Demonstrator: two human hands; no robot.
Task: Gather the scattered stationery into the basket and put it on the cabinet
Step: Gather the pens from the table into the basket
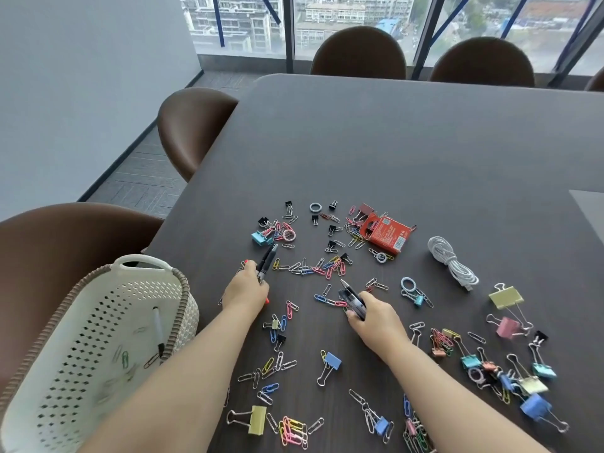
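Head view: with the left hand [246, 291] fingers clamped round one bunch of black pens [266, 261] and the right hand [376, 317] fingers clamped round another bunch of black pens [351, 297], swing both across to the white perforated plastic basket [142, 261] just left of the dark grey counter [392, 142] and lower rather than toss. Inside the basket: only a white marker with a black cap [158, 326] and a few loose paper clips [124, 358]. Scattered across the counter, awaiting collection: coloured paper clips [327, 266] and pastel binder clips [506, 296].

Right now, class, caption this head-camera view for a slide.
Left hand and right hand each grip pens amid scattered clips on the table, basket nearby.
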